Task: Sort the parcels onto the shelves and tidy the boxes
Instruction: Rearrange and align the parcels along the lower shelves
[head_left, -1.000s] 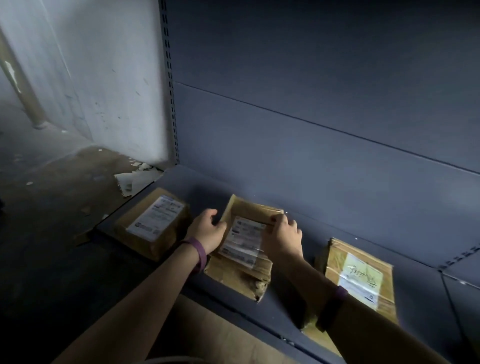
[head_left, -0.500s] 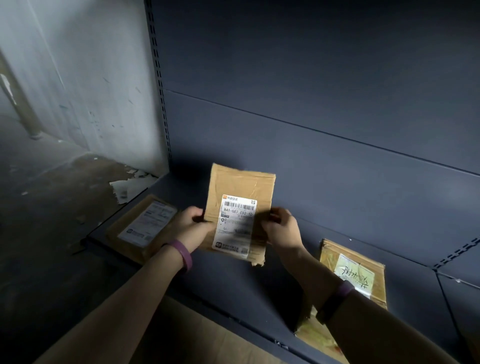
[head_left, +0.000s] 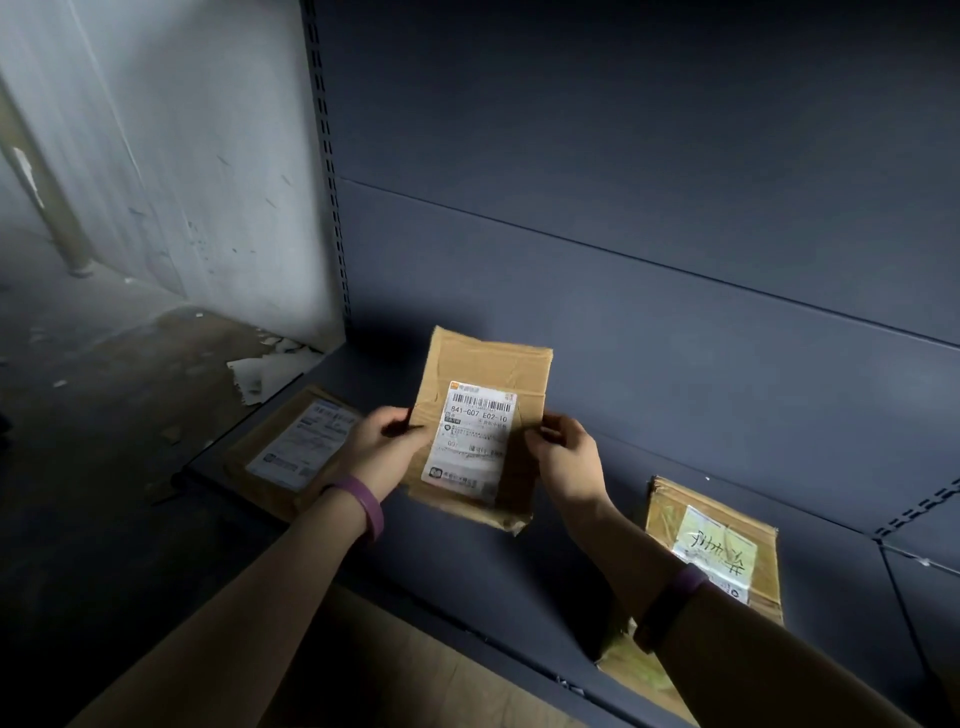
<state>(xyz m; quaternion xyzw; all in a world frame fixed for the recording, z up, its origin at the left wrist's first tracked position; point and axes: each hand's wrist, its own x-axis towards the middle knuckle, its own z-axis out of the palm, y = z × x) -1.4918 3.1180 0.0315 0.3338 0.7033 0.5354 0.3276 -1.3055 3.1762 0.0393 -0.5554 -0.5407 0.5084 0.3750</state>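
While both hands grip it by its side edges, a flat cardboard parcel (head_left: 480, 426) stands nearly upright at the centre of the frame, lifted clear of the shelf (head_left: 467, 561) below it. The left hand (head_left: 382, 452) has its fingers clamped on the left edge, and the right hand (head_left: 563, 457) pinches the right edge with thumb in front. A white shipping label (head_left: 475, 439) with a barcode faces the camera. The parcel's lower right corner looks crushed and torn.

Open shelf surface shows under and around the held parcel. A second parcel (head_left: 293, 452) lies flat on the shelf at left of centre, partly behind the left wrist, close to the shelf's front edge. A third parcel (head_left: 727, 551), with a handwritten label, lies flat at lower right, partly hidden by the right forearm. The two are well apart, with bare shelf between them.

The shelf and its back panel (head_left: 623, 208) are dark grey-blue metal; a slotted upright (head_left: 324, 156) runs down the panel's left edge. At upper left stands a scuffed whitish wall (head_left: 182, 156), and the floor (head_left: 104, 389) below it is dim, stained and littered with torn paper scraps (head_left: 265, 371).
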